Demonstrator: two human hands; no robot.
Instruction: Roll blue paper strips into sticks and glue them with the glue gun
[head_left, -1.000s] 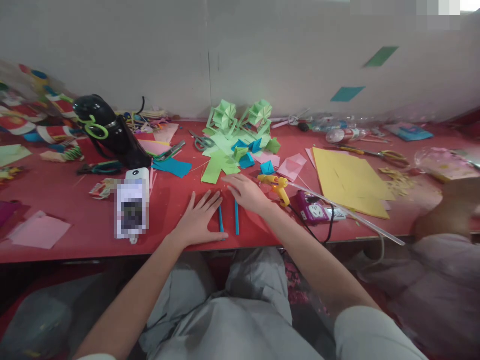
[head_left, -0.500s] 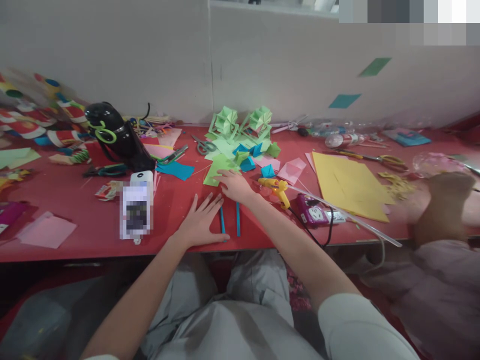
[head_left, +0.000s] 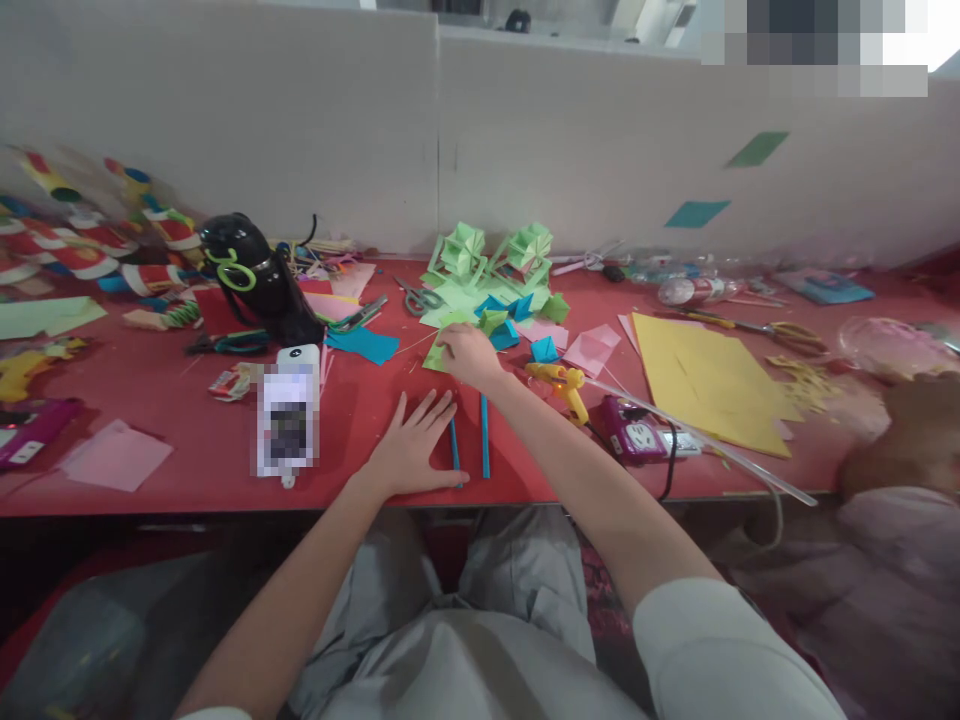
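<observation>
My left hand lies flat on the red table with its fingers spread. Its thumb touches the lower end of a narrow blue paper strip. A second blue paper strip lies alongside, to the right. My right hand is over a light green sheet of paper, its fingers curled downward. The fingertips are partly hidden, and whether they grip the sheet is not clear. Small folded blue paper pieces and two pale green folded paper models are just behind the right hand.
A yellow glue gun and its cord are right of my forearm, near a purple power strip. Yellow sheets and a clear stick lie farther right. A phone stands at left. Another person's arm rests at far right.
My right hand's fingers, stretched out over the green paper before, are now curled down. The left hand stays flat beside the strips. The whole view has shifted slightly.
</observation>
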